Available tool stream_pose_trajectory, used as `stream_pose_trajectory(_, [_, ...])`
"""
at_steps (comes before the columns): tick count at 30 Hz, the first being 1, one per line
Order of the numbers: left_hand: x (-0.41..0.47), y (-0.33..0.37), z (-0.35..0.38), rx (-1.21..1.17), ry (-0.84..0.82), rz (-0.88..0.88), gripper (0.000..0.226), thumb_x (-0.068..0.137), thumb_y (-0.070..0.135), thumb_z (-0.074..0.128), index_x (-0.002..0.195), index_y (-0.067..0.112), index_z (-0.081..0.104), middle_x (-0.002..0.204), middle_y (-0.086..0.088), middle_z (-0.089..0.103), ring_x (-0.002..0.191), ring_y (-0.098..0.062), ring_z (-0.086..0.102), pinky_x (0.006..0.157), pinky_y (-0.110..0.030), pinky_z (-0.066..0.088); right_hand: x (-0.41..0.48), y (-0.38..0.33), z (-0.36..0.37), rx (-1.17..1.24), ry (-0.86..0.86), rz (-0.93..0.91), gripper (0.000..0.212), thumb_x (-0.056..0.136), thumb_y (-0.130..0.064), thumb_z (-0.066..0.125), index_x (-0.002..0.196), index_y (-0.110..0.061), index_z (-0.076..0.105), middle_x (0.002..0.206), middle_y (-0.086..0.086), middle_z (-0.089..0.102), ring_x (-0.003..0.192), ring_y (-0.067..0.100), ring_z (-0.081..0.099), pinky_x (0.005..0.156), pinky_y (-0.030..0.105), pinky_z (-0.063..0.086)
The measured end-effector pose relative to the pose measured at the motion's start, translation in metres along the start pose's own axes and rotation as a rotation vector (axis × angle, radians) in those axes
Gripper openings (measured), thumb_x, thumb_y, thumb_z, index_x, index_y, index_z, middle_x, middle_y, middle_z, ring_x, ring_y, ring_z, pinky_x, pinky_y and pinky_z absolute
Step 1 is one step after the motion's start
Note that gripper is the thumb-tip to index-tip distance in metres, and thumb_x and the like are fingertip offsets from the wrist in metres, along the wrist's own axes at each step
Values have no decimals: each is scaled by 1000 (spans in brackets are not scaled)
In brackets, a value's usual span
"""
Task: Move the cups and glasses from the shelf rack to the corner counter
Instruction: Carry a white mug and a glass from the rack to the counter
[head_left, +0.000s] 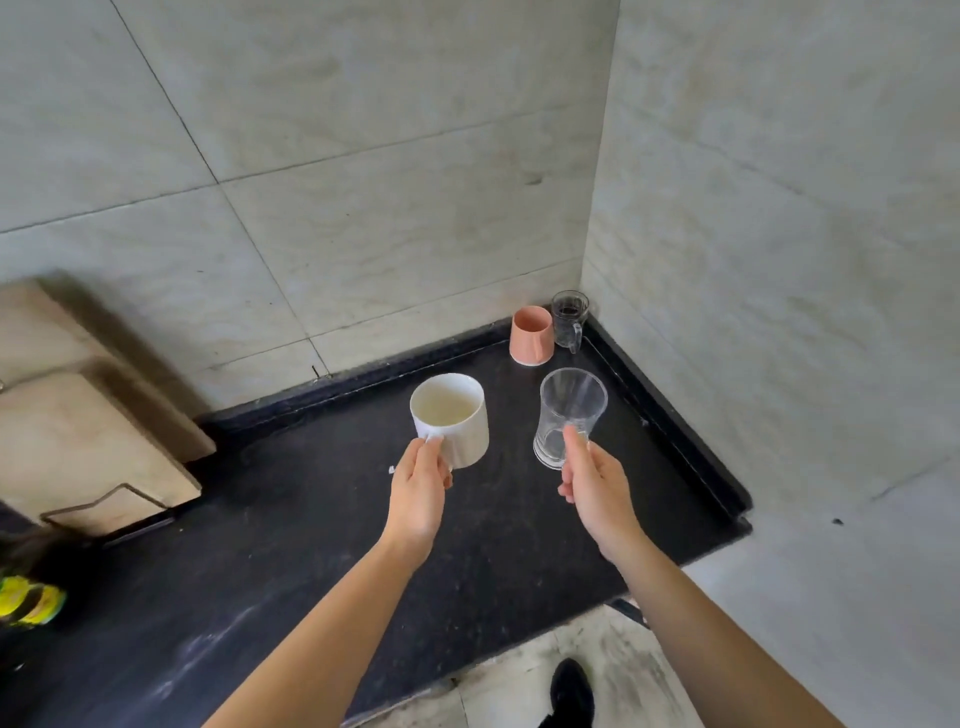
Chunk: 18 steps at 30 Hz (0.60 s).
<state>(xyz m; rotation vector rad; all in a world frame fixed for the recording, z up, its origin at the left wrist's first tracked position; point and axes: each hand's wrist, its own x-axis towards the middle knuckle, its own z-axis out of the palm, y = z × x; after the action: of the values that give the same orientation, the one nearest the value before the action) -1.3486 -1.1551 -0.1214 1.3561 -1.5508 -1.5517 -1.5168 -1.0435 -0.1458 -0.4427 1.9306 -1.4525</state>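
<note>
Counter (291, 519): left hand (418, 493) grips mug (457, 421), right hand (597, 491) glass (569, 410).

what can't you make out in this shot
The shelf rack: outside the head view, contents unknown.
Handle of the white mug: covered by the left hand.
Whether the clear glass rests on the counter: the right hand covers its near side.
The yellow-green item: cut off by the left edge, blurred.
Contents of the corner glass mug: too small to tell.
</note>
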Motion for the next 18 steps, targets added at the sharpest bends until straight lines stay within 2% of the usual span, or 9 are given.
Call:
stream_pose_trajectory(4, [50, 16, 34, -6, 66, -53, 36, 103, 26, 35, 70, 12, 36, 75, -5, 42, 75, -18, 41, 78, -32, 41, 76, -11, -2, -32, -104, 28, 58, 102, -57, 41, 63, -14, 47, 60, -4, 55, 63, 12, 59, 69, 28, 49])
stream_pose_trajectory(8, [90, 14, 51, -18, 125, -81, 34, 103, 24, 35, 71, 11, 35, 77, -8, 40, 75, -18, 38, 75, -31, 40, 135, -13, 7, -85, -181, 83, 57, 103, -57, 37, 64, -17, 46, 66, 0, 58, 62, 9, 60, 67, 25, 49])
stream_pose_trajectory(11, [125, -2, 59, -8, 152, -93, 35, 104, 28, 36, 72, 12, 36, 75, -5, 39, 73, -15, 38, 72, -27, 38, 172, -5, 19, -111, -220, 96, 57, 104, -56, 36, 61, -20, 45, 62, -5, 57, 61, 7, 60, 63, 20, 47])
stream_pose_trajectory(15, [170, -32, 69, 10, 191, -97, 36, 103, 34, 39, 70, 22, 42, 71, 5, 43, 62, 1, 42, 62, -15, 40, 214, 13, 39, -171, -264, 90, 57, 105, -54, 36, 62, -18, 46, 66, -3, 57, 67, 11, 60, 72, 27, 50])
stream_pose_trajectory(18, [203, -54, 78, 1, 205, -106, 36, 103, 35, 40, 70, 20, 42, 69, 5, 43, 56, 4, 41, 53, -8, 37, 243, 27, 58, -191, -280, 82, 56, 105, -53, 38, 65, -15, 47, 68, -2, 57, 69, 11, 60, 74, 29, 49])
